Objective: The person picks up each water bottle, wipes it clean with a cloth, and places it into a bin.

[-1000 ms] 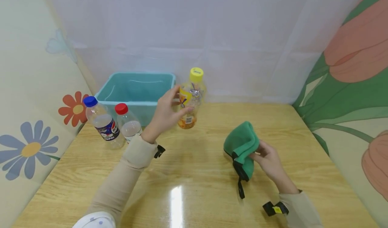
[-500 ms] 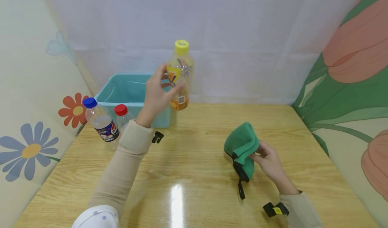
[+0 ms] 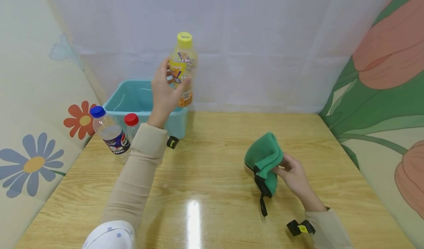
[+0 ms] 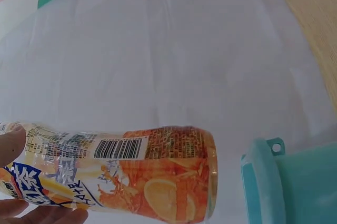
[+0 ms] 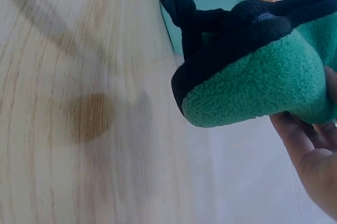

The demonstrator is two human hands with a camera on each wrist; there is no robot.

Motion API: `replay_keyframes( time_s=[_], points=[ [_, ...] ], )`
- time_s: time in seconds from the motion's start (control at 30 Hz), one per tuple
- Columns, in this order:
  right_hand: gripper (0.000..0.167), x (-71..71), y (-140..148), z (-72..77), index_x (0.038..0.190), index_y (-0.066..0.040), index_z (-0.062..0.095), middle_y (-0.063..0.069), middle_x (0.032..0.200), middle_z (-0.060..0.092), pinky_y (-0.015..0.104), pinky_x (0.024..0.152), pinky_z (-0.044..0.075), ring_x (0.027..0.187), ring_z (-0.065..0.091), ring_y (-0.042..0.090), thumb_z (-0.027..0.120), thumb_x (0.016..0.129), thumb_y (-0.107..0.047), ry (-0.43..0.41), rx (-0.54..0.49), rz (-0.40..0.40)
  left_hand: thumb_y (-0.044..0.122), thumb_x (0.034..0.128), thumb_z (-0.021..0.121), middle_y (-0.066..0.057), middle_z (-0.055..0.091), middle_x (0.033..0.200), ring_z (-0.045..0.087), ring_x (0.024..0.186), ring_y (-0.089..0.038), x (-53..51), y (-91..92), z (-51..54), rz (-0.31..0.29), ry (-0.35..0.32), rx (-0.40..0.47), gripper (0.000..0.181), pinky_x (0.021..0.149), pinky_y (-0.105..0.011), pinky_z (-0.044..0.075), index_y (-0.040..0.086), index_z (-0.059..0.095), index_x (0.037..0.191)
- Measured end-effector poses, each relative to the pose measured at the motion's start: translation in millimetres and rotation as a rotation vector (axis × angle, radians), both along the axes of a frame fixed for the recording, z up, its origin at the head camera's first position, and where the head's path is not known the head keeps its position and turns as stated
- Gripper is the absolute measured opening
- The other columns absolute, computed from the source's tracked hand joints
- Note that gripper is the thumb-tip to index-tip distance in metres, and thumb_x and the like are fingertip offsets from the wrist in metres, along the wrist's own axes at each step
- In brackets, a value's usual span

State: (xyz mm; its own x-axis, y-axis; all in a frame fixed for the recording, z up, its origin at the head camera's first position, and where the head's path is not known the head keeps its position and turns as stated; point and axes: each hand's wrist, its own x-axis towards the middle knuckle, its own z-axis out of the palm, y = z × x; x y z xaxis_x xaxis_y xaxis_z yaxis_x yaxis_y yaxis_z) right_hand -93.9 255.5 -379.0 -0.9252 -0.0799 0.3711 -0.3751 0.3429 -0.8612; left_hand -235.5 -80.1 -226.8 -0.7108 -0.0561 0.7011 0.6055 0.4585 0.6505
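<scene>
We see the left hand (image 3: 165, 95) gripping a yellow-capped bottle (image 3: 182, 67), thumb on one side, fingers wrapped round the other. Bottle is upright, up off the wood table (image 3: 215, 149), at the right end of the blue bin (image 3: 145, 113); the left wrist view has its base near the bin's rim, not touching. We can't tell if any of it is over the bin. Right hand (image 3: 294, 177) pinches a green cloth item (image 3: 265, 159), folded, black trim, black strap (image 3: 263, 206) dangling; can't tell if it touches the table. We also get a blue-capped Pepsi bottle (image 3: 114, 135) and a red-capped bottle (image 3: 131, 120) in front of the bin, the latter partly hidden by the left sleeve (image 3: 137, 175). White sheet (image 3: 265, 39) behind.
</scene>
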Motion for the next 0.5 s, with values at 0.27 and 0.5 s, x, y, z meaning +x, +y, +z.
replay_keyframes(
  time_s=[0.27,0.5],
  points=[
    [0.035,0.0,0,-1.5,0.115,0.011,0.053,-0.017,0.103,0.059,0.021,0.073,0.053,0.092,0.057,0.004,0.057,0.081,0.013,-0.007,-0.007,0.015,0.015,0.0809,0.070,-0.013,0.050,0.117,0.048,0.102,-0.021,-12.6,-4.7,-8.3,0.113,-0.049,0.018,0.061,0.083,-0.027,0.047,0.003,0.040,0.132],
    [0.034,0.0,0,-0.5,0.115,0.012,0.053,-0.016,0.103,0.059,0.020,0.072,0.053,0.091,0.057,0.003,0.058,0.081,0.013,0.013,-0.012,0.011,0.019,0.0820,0.068,-0.013,0.048,0.120,0.044,0.109,-0.023,-29.5,-10.6,-29.1,0.247,-0.065,-0.046,0.059,0.094,-0.030,0.038,0.005,0.040,0.132]
  ],
)
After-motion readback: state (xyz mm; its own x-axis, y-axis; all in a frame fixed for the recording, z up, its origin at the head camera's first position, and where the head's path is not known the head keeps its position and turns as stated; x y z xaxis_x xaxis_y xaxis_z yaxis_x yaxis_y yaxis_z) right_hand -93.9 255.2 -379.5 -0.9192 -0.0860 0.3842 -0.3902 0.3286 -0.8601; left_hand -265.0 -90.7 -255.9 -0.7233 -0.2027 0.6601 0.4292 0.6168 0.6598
